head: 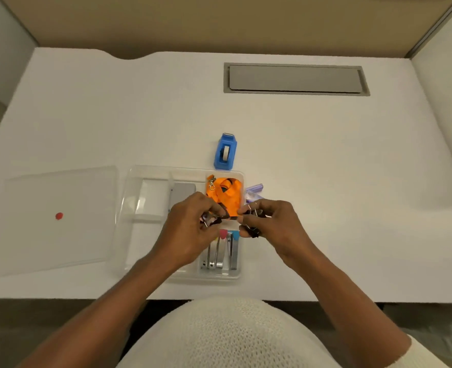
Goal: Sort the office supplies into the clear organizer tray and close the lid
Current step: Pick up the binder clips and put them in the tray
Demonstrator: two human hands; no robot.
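Head view, looking down at a white desk [325, 155]. Both hands hover over the right side of a clear organizer tray [131, 208]. Left hand [190, 229] is curled, fingertips pinching a small black binder clip [212, 220] with wire handles. Right hand [275, 224] is also curled, gripping more black binder clips [251, 231]; how many is hard to tell. An orange lanyard [226, 192] fills the tray's 1 o'clock compartment. Metal tools [219, 254] lie at its 5 o'clock corner, partly hidden by the hands. At 9 o'clock of the tray, the clear lid [57, 219] lies flat. A blue tape dispenser [225, 152] stands at 12 o'clock. A purple item [254, 191] peeks out beside the tray, unclear.
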